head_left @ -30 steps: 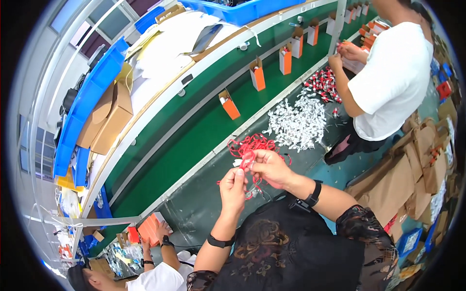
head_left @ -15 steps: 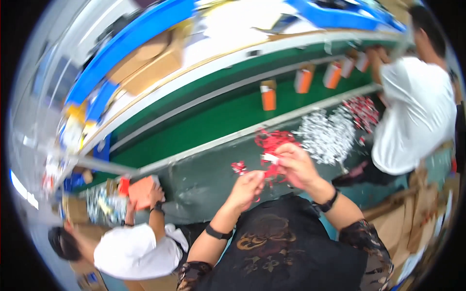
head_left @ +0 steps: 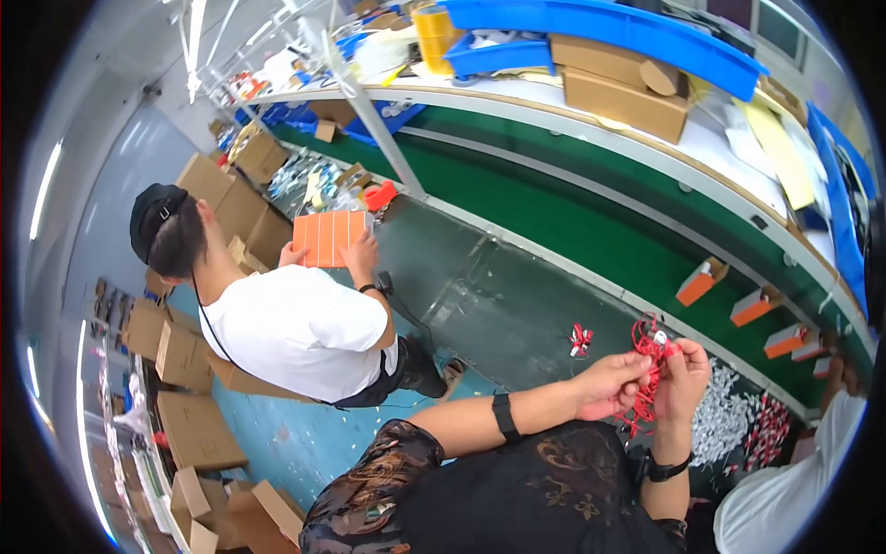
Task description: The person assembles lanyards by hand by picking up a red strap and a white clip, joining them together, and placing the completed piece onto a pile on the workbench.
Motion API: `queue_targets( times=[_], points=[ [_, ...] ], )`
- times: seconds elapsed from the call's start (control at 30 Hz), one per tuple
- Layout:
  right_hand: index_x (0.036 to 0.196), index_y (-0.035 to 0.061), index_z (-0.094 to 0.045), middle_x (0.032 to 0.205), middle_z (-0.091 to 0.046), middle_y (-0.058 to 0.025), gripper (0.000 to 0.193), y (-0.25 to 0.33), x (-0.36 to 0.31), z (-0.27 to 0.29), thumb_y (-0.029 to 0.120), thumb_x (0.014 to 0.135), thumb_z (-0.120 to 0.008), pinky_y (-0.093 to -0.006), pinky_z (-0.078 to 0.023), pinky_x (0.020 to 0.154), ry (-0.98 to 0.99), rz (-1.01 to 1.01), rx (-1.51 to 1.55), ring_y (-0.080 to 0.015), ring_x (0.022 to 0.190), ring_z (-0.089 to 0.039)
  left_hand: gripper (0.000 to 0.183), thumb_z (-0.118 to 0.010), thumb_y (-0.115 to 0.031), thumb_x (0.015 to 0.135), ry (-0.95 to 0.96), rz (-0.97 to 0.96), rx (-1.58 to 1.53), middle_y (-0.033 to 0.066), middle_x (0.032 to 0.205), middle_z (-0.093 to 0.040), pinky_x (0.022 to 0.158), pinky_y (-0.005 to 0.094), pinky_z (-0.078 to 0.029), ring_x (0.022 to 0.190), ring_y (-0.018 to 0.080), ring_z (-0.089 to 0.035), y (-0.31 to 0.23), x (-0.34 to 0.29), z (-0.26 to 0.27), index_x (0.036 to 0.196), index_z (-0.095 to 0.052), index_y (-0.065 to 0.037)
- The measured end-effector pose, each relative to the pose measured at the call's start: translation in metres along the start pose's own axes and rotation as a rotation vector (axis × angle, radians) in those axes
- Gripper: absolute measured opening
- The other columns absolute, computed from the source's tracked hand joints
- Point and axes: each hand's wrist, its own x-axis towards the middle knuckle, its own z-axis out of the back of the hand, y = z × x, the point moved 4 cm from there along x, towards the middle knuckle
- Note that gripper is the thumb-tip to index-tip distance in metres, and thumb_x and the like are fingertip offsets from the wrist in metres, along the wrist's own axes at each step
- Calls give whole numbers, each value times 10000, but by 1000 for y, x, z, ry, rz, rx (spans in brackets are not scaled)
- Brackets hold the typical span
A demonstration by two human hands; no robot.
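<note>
I have both hands close together just left of the heap of white pieces (head_left: 724, 417), with the right hand (head_left: 681, 380) the nearer to that heap. Its thumb and forefinger are pinched together at the looped red cord (head_left: 650, 347), a small white fitting (head_left: 661, 339) showing by the fingertips. The left hand (head_left: 609, 388), on the side away from the heap, has its fingers curled and its thumb pressed on the same cord; how much cord it grips I can't tell. So the cord lies between the two sets of fingertips, its long axis, as I judge it, running across the line from hand to hand. Farther left of the heap, a small red-and-white bundle (head_left: 580, 340) lies apart on the dark bench (head_left: 415, 249); red-and-black pieces (head_left: 768, 431) are piled just to its right. Beyond the heap, orange boxes (head_left: 700, 283) stand on the green belt (head_left: 572, 235). Far left of it, a co-worker holds an orange block (head_left: 329, 238).
</note>
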Motion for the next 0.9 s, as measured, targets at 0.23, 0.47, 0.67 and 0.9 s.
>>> queue_targets(
  times=[0.23, 0.47, 0.67, 0.9],
  points=[
    [842, 6, -708, 766, -689, -76, 148, 43, -9, -26, 124, 771, -762, -294, -493, 626, 1156, -281, -559, -147, 678, -624, 122, -623, -145, 937, 80, 62, 673, 24, 839, -620, 586, 223, -431, 672, 70, -525, -44, -16, 3, 996, -619, -39],
    [903, 29, -637, 763, -635, -105, 116, 32, -3, -19, 45, 789, -649, -394, -526, 585, 114, 689, -1084, -261, 645, -649, 117, -635, -135, 931, -171, -333, 819, 33, 860, -660, 654, 243, -496, 695, 101, -603, -45, 0, -4, 997, -653, -40],
    [1123, -15, -628, 876, -674, -57, 225, -5, -8, 9, -3, 920, -533, -226, -504, 586, 208, -329, 270, -80, 666, -615, 149, -579, -240, 966, 135, 78, 247, -42, 870, -622, 644, 223, -435, 733, 70, -571, -15, 19, -5, 1046, -593, -115],
    [802, 32, -738, 729, -694, -89, 128, 26, -19, 26, 104, 719, -673, -332, -486, 584, 745, -64, -744, -155, 663, -638, 85, -623, -50, 907, 53, 78, 1065, 31, 814, -674, 630, 244, -512, 684, 121, -638, -27, 21, 2, 955, -660, 11]
  ],
)
